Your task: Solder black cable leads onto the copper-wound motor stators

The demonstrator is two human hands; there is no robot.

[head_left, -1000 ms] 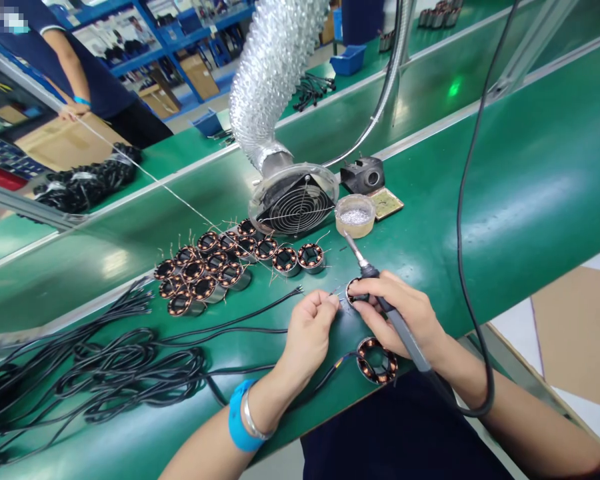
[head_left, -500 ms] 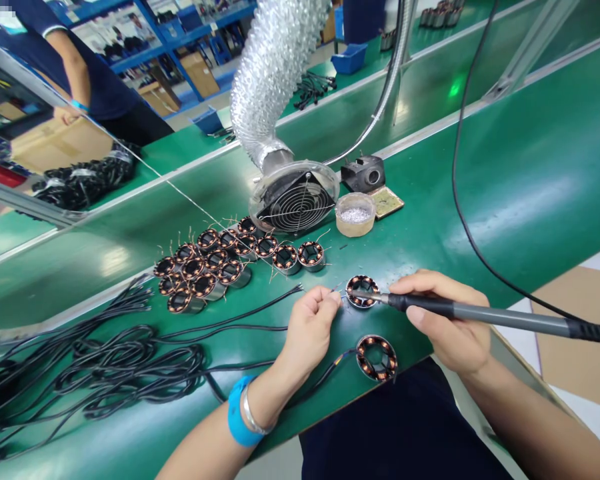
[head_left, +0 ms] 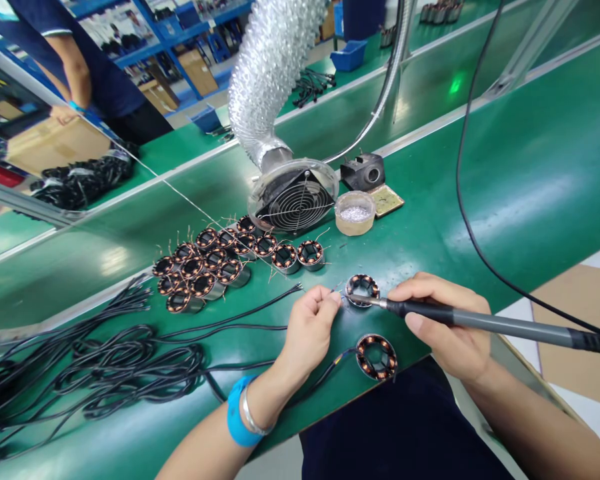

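My right hand (head_left: 447,323) grips a soldering iron (head_left: 510,323) by its dark sleeve. The iron's tip lies over the left rim of a copper-wound motor stator (head_left: 372,283) on the green bench. Thumb and fingertips of my left hand (head_left: 310,323) are pinched at that stator's left side, on the thin end of a black cable (head_left: 255,328); the pinched end is mostly hidden by my fingers. Nearer to me lies a second stator (head_left: 364,365), with coloured leads of a cable at its left edge.
Several stators (head_left: 207,285) stand grouped at the middle left. Bundled black cables (head_left: 130,373) cover the left bench. Behind stand a fume extractor fan (head_left: 297,207) with a foil duct (head_left: 265,80), a round tub (head_left: 355,223) and a sponge tray (head_left: 387,201). A co-worker's arm (head_left: 75,73) shows at upper left.
The soldering iron's tip has shifted slightly left and down, from over the stator's middle to its left rim. My left hand stays in place.
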